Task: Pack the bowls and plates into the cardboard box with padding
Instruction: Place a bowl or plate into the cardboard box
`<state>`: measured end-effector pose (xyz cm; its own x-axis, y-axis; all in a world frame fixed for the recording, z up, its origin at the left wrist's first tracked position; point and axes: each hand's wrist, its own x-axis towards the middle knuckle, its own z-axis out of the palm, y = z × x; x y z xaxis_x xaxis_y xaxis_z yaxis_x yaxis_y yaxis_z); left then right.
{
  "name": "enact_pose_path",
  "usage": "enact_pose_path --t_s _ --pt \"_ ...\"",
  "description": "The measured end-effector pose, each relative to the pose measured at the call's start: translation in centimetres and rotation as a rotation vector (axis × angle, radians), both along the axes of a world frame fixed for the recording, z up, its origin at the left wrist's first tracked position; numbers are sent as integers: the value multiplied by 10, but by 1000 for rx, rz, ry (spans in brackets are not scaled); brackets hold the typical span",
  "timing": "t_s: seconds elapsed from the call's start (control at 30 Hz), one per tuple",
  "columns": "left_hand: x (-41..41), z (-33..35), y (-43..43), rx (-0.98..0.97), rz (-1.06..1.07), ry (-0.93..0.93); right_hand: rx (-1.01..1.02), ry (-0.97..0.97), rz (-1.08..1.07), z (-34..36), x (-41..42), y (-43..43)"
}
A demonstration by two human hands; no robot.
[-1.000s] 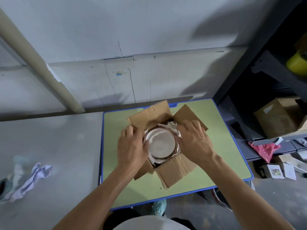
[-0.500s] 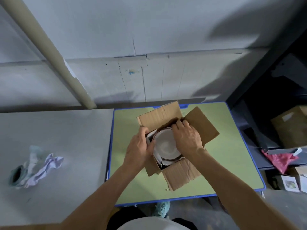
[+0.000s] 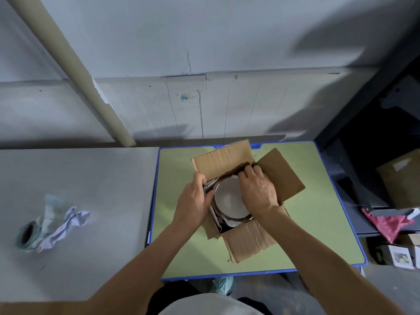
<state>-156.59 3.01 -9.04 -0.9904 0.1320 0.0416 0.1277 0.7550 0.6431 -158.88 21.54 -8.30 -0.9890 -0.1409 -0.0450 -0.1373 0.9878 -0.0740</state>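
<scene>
A: Seating white bowl (image 3: 229,198) in cardboard box (image 3: 247,237) on green table (image 3: 318,223). Left hand (image 3: 193,204) pinching paper (image 3: 210,186) at the rim.

B: Right hand (image 3: 258,192) curling over far rim, grasp unclear. Pressing evenly, tucking padding all round.

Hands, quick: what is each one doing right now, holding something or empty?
Left hand: curled at the cardboard box's left edge, against the white paper padding; grip cannot be told.
Right hand: fingers tucked past the bowl's far rim; grip cannot be told.
</scene>
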Motion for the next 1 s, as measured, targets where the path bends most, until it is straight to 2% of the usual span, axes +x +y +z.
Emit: enact_pose_path --t_s 0.5,0.67,0.77,0.87,1.0 --pt "-3 -2 -1 4 -14 -28 -6 -119 12 6 -4 -3" --pt "1 0 -1 -38 -27 -18 -120 16 26 10 0 11" --pt "2 -1 1 -86 -39 -48 -153 80 120 11 8 10" --pt "1 -1 0 -83 -47 -51 -103 40 170 12 12 7" --pt "2 -1 -4 -49 -59 -34 -37 6 125 14 12 2"
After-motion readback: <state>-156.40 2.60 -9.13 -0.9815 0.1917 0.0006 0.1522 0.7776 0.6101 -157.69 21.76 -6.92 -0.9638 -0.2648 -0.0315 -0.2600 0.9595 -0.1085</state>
